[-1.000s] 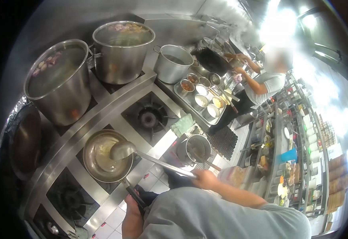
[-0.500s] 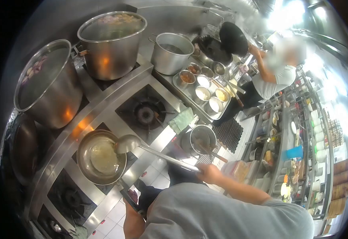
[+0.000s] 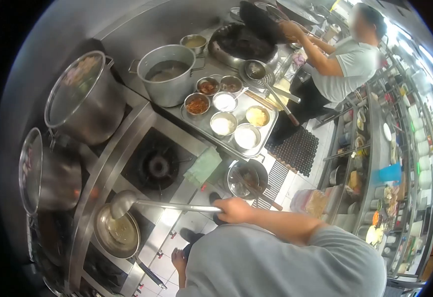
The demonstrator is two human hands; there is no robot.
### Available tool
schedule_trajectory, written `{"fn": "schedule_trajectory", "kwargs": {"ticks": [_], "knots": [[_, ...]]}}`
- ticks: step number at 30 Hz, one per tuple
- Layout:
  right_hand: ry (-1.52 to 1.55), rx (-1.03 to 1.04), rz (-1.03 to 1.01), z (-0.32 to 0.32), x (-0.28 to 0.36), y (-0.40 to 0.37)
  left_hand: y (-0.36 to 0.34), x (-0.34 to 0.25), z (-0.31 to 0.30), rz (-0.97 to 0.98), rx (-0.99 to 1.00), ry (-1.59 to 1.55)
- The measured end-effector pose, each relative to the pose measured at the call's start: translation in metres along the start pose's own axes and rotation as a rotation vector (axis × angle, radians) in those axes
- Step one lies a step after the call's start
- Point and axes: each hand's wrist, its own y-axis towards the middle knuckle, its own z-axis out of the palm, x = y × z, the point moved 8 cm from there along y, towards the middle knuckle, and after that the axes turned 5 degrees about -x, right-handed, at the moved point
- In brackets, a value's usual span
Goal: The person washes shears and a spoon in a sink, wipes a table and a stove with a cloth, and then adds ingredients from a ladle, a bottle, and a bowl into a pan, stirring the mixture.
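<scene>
My right hand (image 3: 235,210) is closed round the handle end of a long metal ladle (image 3: 177,205). The ladle's bowl rests at the upper rim of a steel pan (image 3: 131,237) with a shallow clear yellowish liquid in it. The pan sits on the stove, its dark handle (image 3: 149,275) pointing down to the right with no hand on it. My left hand (image 3: 179,260) hangs near my body, right of that handle; its fingers show small and partly curled, apart from the pan.
Large stockpots (image 3: 85,106) stand at the left and an unused burner (image 3: 158,166) is above the pan. A green cloth (image 3: 202,167) lies on the stove edge. Beyond are a tray (image 3: 271,129) of ingredient bowls, a pot (image 3: 167,74), and a co-worker (image 3: 348,64) tilting a wok. Shelves stand at right.
My left hand has let go of the pan handle and drawn back. The ladle has shifted left to the pan's rim. The view has turned toward the co-worker's side.
</scene>
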Motion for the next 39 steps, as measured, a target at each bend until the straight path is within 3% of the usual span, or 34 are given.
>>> {"fn": "schedule_trajectory", "kwargs": {"ticks": [1,3,5,8,10,11,15,17,20,22,23,27,31,38,39], "knots": [[0.014,0.021,-0.014,-0.005,0.01,0.005,0.012,-0.023,-0.005,0.109,-0.163,-0.241],[0.067,0.057,-0.078,-0.005,0.022,0.014,0.045,-0.18,-0.067,-0.507,0.064,-0.881],[0.121,0.069,-0.116,-0.014,0.046,0.02,0.076,-0.259,-0.095,-0.17,0.231,-0.822],[0.206,0.122,-0.182,-0.002,0.073,0.029,0.099,-0.342,-0.134,0.047,0.27,-0.949],[0.326,0.01,-0.351,-0.01,0.103,0.023,0.116,-0.345,-0.133,0.001,0.215,-0.998],[0.342,0.085,-0.311,-0.01,0.109,0.022,0.121,-0.343,-0.132,-0.053,0.162,-1.049],[0.372,0.223,-0.226,-0.005,0.104,0.012,0.116,-0.347,-0.143,0.045,0.018,-1.208],[0.31,0.043,-0.334,-0.013,0.081,0.004,0.114,-0.336,-0.154,-0.013,-0.093,-1.342],[0.485,-0.052,-0.101,-0.02,0.017,-0.01,0.109,-0.302,-0.171,-0.124,-0.2,-1.313],[0.433,-0.107,0.027,-0.038,-0.012,-0.026,0.107,-0.285,-0.177,-0.127,-0.25,-1.338],[0.289,-0.274,-0.09,-0.034,-0.044,-0.027,0.105,-0.274,-0.178,-0.156,-0.271,-1.332],[0.367,-0.303,0.257,-0.039,-0.102,-0.07,0.1,-0.256,-0.175,-0.181,-0.253,-1.277],[0.342,-0.279,0.448,-0.049,-0.121,-0.099,0.101,-0.271,-0.18,-0.125,-0.247,-1.21],[0.289,-0.327,0.485,-0.067,-0.175,-0.072,0.105,-0.289,-0.191,-0.178,-0.321,-1.16],[0.336,-0.43,0.492,-0.078,-0.187,-0.066,0.105,-0.281,-0.191,-0.202,-0.348,-1.192]]}}
